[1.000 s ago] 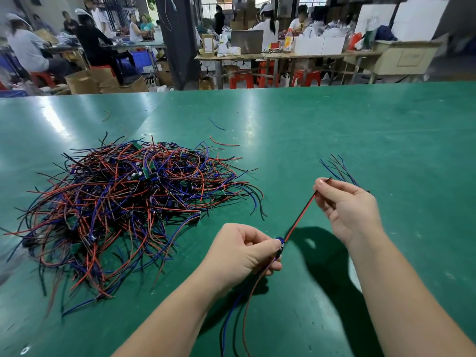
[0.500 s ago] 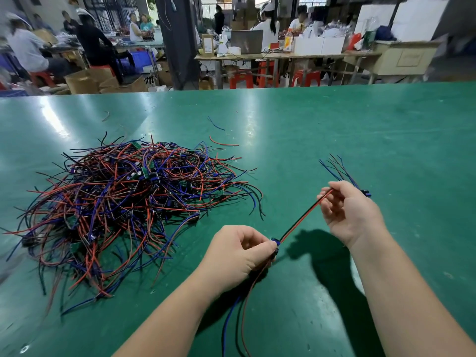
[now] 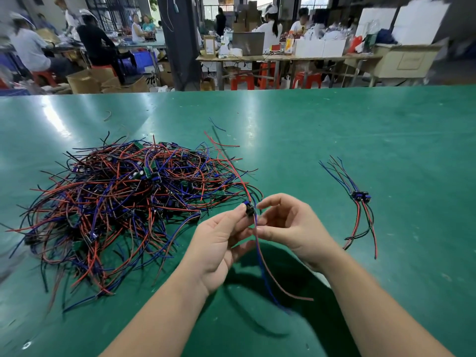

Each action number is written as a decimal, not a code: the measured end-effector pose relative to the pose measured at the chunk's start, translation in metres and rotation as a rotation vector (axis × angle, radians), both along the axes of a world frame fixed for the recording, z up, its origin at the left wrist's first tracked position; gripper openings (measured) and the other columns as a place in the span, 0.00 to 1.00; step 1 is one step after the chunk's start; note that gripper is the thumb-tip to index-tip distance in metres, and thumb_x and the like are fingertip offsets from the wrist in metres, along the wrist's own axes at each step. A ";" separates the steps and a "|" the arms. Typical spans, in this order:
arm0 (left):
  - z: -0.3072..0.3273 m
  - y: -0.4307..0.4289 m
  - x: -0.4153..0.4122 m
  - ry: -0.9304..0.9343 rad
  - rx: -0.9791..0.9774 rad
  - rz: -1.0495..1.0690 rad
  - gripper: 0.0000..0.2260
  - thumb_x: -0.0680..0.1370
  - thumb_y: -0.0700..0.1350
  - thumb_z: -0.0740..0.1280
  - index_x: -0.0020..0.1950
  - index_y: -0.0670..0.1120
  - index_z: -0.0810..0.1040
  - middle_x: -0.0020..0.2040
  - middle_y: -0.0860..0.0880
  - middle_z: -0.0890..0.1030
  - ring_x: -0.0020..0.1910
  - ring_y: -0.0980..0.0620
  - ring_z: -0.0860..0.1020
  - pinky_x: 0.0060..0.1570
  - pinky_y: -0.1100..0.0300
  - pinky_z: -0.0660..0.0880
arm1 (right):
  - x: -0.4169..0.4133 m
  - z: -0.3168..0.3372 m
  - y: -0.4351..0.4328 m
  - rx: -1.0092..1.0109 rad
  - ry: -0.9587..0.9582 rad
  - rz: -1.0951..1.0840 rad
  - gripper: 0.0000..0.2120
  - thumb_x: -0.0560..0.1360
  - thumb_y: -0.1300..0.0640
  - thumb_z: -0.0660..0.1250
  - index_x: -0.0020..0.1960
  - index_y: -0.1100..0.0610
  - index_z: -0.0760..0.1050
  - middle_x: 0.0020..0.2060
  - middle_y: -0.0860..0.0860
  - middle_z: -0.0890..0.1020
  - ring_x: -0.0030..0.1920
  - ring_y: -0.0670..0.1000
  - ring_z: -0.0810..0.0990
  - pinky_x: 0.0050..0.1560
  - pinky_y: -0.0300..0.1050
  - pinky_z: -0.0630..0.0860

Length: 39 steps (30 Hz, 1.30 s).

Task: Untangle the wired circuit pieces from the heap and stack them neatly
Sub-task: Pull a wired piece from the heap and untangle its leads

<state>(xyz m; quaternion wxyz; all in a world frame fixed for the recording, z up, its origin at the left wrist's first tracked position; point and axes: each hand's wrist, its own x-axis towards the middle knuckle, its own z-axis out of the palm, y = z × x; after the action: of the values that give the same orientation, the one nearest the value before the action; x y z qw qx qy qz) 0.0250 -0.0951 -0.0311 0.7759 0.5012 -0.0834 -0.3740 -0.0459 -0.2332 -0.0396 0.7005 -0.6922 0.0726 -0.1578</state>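
A big tangled heap (image 3: 123,199) of red, blue and black wired circuit pieces lies on the green table (image 3: 334,130), left of centre. My left hand (image 3: 219,243), palm turned up, pinches one small circuit piece (image 3: 248,209) at its fingertips. Its red wire rises over the heap, and its red and blue wires (image 3: 260,256) hang down toward me. My right hand (image 3: 288,225) is right beside it, thumb and curled fingers on those wires just below the piece. A small stack of sorted pieces (image 3: 361,196) lies to the right, wires fanned out.
Loose wire scraps (image 3: 217,126) lie on the table beyond the heap. Past the table's far edge are other workbenches, red stools, cardboard boxes and several seated people.
My right hand has come left from near the sorted stack to meet my left hand. My left hand has turned palm up and lifted the piece; the wire is no longer stretched between them.
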 end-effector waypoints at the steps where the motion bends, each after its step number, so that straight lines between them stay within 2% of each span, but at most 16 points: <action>1: 0.001 0.000 -0.001 0.019 0.008 -0.006 0.10 0.60 0.53 0.73 0.36 0.49 0.85 0.39 0.48 0.85 0.32 0.57 0.81 0.33 0.63 0.78 | 0.000 0.001 0.004 0.023 -0.044 0.011 0.19 0.59 0.63 0.78 0.48 0.58 0.76 0.33 0.51 0.80 0.35 0.48 0.78 0.41 0.39 0.78; 4: -0.001 -0.002 -0.005 0.018 0.045 0.026 0.07 0.62 0.52 0.72 0.33 0.50 0.84 0.36 0.50 0.84 0.28 0.59 0.78 0.28 0.65 0.76 | 0.001 0.005 0.010 0.121 -0.142 -0.101 0.13 0.61 0.64 0.75 0.44 0.59 0.77 0.31 0.50 0.80 0.31 0.45 0.77 0.35 0.35 0.75; 6: -0.002 -0.004 -0.008 -0.035 0.066 0.068 0.05 0.68 0.49 0.71 0.34 0.49 0.83 0.34 0.51 0.83 0.27 0.59 0.76 0.27 0.66 0.75 | 0.002 0.007 0.012 0.240 -0.147 -0.179 0.09 0.60 0.60 0.74 0.40 0.57 0.79 0.30 0.51 0.81 0.31 0.46 0.78 0.32 0.35 0.73; 8: -0.006 -0.006 -0.012 -0.174 0.074 0.082 0.06 0.72 0.44 0.72 0.35 0.51 0.83 0.35 0.51 0.83 0.29 0.58 0.76 0.28 0.66 0.74 | 0.003 0.007 0.012 0.398 -0.137 -0.187 0.06 0.61 0.59 0.72 0.38 0.58 0.80 0.31 0.53 0.81 0.32 0.47 0.78 0.32 0.35 0.73; 9: -0.007 -0.006 -0.014 -0.266 0.074 0.069 0.05 0.71 0.43 0.73 0.36 0.52 0.83 0.35 0.51 0.83 0.29 0.58 0.76 0.29 0.66 0.74 | 0.003 0.009 0.012 0.472 -0.131 -0.169 0.04 0.63 0.60 0.70 0.37 0.58 0.80 0.31 0.53 0.82 0.32 0.46 0.79 0.32 0.34 0.74; 12: -0.009 -0.006 -0.020 -0.468 0.053 -0.023 0.06 0.69 0.38 0.74 0.42 0.48 0.81 0.35 0.52 0.83 0.31 0.58 0.77 0.31 0.66 0.74 | 0.001 0.013 0.007 0.619 -0.114 -0.122 0.06 0.65 0.62 0.67 0.36 0.59 0.83 0.32 0.53 0.82 0.33 0.45 0.81 0.31 0.34 0.77; 14: -0.009 -0.007 -0.019 -0.487 0.075 -0.035 0.07 0.74 0.34 0.70 0.45 0.47 0.81 0.38 0.50 0.84 0.32 0.58 0.78 0.31 0.66 0.75 | -0.002 0.017 0.002 0.623 -0.093 -0.106 0.07 0.66 0.62 0.66 0.39 0.59 0.84 0.32 0.53 0.82 0.31 0.45 0.80 0.29 0.34 0.76; 16: -0.009 -0.006 -0.017 -0.416 0.107 -0.021 0.06 0.77 0.38 0.66 0.44 0.46 0.82 0.39 0.47 0.85 0.31 0.56 0.79 0.30 0.64 0.76 | -0.004 0.019 -0.001 0.576 -0.077 -0.110 0.08 0.65 0.62 0.67 0.41 0.59 0.84 0.32 0.53 0.83 0.31 0.46 0.80 0.30 0.34 0.75; 18: -0.006 -0.005 -0.015 -0.319 0.103 -0.014 0.08 0.75 0.46 0.68 0.40 0.45 0.84 0.37 0.46 0.84 0.28 0.54 0.78 0.29 0.63 0.76 | -0.005 0.017 -0.002 0.459 -0.056 -0.147 0.07 0.64 0.64 0.69 0.41 0.59 0.83 0.32 0.54 0.83 0.31 0.47 0.80 0.32 0.35 0.76; 20: -0.007 -0.005 -0.016 -0.333 0.105 -0.004 0.09 0.68 0.50 0.72 0.37 0.45 0.85 0.35 0.46 0.84 0.27 0.55 0.78 0.28 0.65 0.75 | -0.005 0.014 0.002 0.288 -0.012 -0.167 0.06 0.66 0.68 0.71 0.40 0.59 0.82 0.32 0.55 0.83 0.31 0.48 0.79 0.31 0.36 0.75; 23: -0.011 -0.005 -0.015 -0.373 0.166 0.020 0.06 0.66 0.44 0.75 0.36 0.42 0.83 0.30 0.47 0.82 0.26 0.56 0.77 0.27 0.67 0.73 | -0.003 0.010 0.007 0.097 0.057 -0.182 0.08 0.69 0.69 0.71 0.38 0.57 0.82 0.31 0.54 0.83 0.30 0.47 0.78 0.30 0.36 0.73; 25: -0.012 -0.005 -0.013 -0.343 0.196 -0.004 0.04 0.68 0.41 0.75 0.35 0.42 0.83 0.28 0.47 0.81 0.25 0.55 0.78 0.27 0.66 0.74 | -0.002 0.009 0.005 0.066 0.085 -0.224 0.09 0.70 0.69 0.71 0.36 0.57 0.83 0.30 0.53 0.83 0.30 0.46 0.78 0.32 0.36 0.74; 30: -0.009 -0.004 -0.012 -0.335 0.257 -0.157 0.05 0.68 0.39 0.75 0.33 0.41 0.82 0.29 0.44 0.81 0.25 0.53 0.78 0.28 0.64 0.75 | -0.001 0.009 -0.010 0.328 0.116 -0.322 0.07 0.69 0.72 0.69 0.38 0.62 0.80 0.29 0.54 0.82 0.27 0.46 0.78 0.29 0.33 0.73; 34: -0.007 -0.001 -0.015 -0.344 0.329 -0.273 0.06 0.69 0.40 0.76 0.36 0.39 0.81 0.29 0.45 0.81 0.25 0.53 0.78 0.27 0.65 0.74 | 0.000 0.012 -0.030 0.499 0.114 -0.394 0.05 0.70 0.70 0.68 0.38 0.63 0.78 0.28 0.55 0.82 0.27 0.46 0.79 0.28 0.34 0.75; 39: -0.006 0.001 -0.019 -0.377 0.396 -0.368 0.07 0.69 0.40 0.76 0.35 0.41 0.80 0.27 0.47 0.81 0.25 0.54 0.79 0.26 0.67 0.72 | 0.008 0.008 -0.042 0.572 0.137 -0.449 0.04 0.72 0.70 0.69 0.40 0.63 0.77 0.27 0.55 0.82 0.27 0.46 0.80 0.28 0.34 0.75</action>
<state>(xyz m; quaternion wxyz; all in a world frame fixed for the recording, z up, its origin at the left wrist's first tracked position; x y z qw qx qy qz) 0.0061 -0.0938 -0.0372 0.5536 0.6794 -0.2402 -0.4174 -0.0384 -0.2750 -0.0317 0.8072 -0.4440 0.3106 -0.2341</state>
